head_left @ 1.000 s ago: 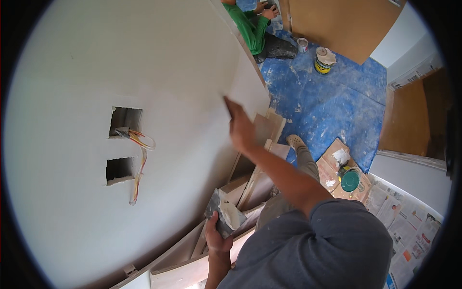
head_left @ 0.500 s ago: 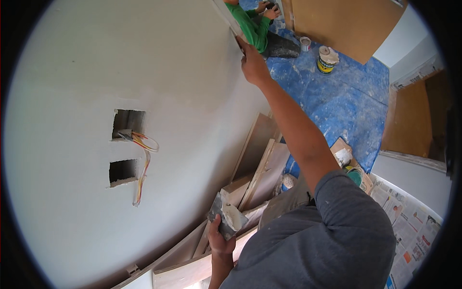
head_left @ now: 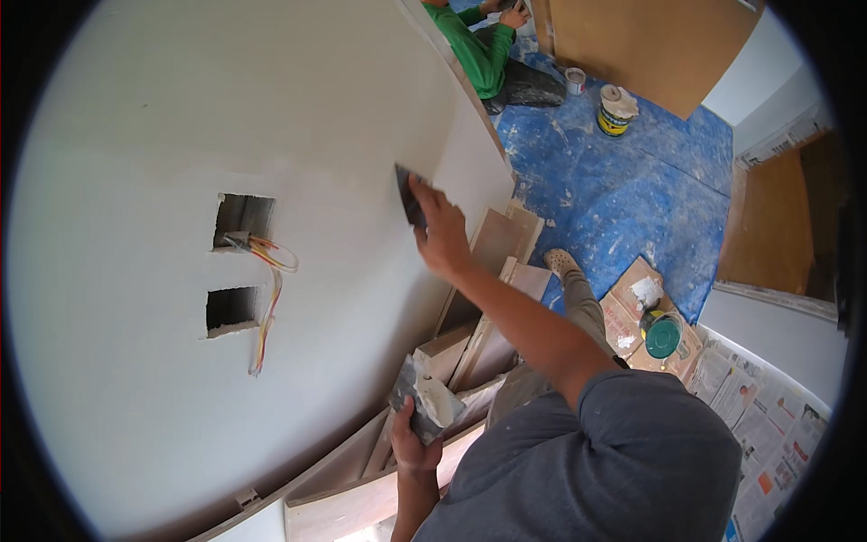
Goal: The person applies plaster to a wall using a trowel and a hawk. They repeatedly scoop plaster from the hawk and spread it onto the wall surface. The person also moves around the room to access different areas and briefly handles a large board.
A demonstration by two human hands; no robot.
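Observation:
My right hand point(head_left: 444, 237) grips a dark flat putty knife point(head_left: 409, 194), its blade lying against the pale wall point(head_left: 334, 117). Lower down, close to my body, my left hand point(head_left: 415, 438) is closed round the edge of a grey flat plate point(head_left: 404, 384). A thick lump of off-white putty point(head_left: 433, 404) sits on that plate. Left of both hands, the wall has two square cut-outs, an upper opening point(head_left: 244, 217) and a lower opening point(head_left: 231, 310). Coloured wires point(head_left: 271, 271) hang out of the upper one.
Boards point(head_left: 492, 321) lean along the wall's foot. A blue sheet point(head_left: 623, 190) covers the floor, with a putty tub point(head_left: 614, 113) and small can point(head_left: 575, 81) on it. A green-lidded bucket point(head_left: 663, 336) stands on cardboard point(head_left: 623, 316). A person in a green sleeve point(head_left: 479, 54) crouches beyond.
My right hand has come down and nearer along the wall with the putty knife, away from the far edge. My left hand stays nearly in place with the plate.

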